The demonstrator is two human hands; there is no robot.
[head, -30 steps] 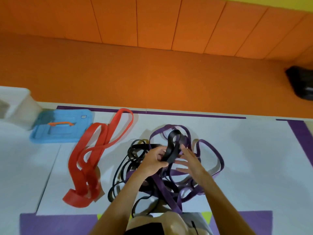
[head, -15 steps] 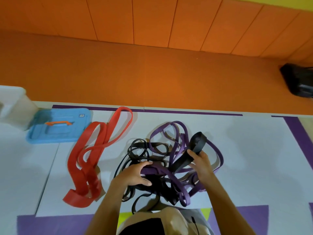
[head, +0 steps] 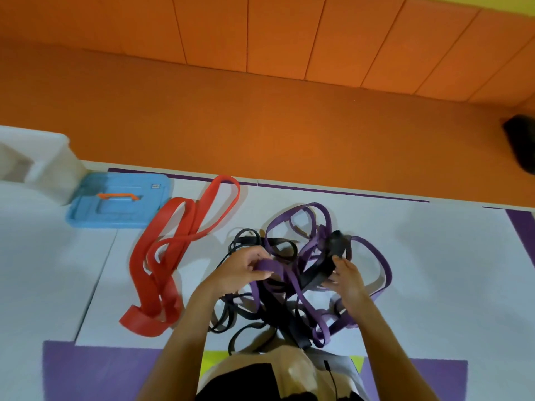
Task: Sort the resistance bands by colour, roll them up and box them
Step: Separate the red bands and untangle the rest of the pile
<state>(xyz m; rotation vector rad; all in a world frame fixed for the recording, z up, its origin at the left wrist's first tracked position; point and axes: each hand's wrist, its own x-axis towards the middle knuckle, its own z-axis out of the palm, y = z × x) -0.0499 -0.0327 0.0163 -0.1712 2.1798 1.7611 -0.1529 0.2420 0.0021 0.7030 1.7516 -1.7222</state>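
Now left grip (head: 243, 270) pinching purple band (head: 267, 265), right grip (head: 346, 280) curled round black band (head: 314, 277); hard pull could cinch tangle (head: 278, 311) tighter.

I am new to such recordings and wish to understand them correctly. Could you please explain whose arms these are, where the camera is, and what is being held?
There is no machine here: these are a person's two bare arms. The camera sits on the person's head and looks down. On the white floor mat lie flat red rubber bands, a blue plastic lid with an orange handle, a white plastic box, and a tangled heap of purple and black bands. The left hand has a flat purple rubber band in its grip. The right hand holds a wide black rubber band from the heap.
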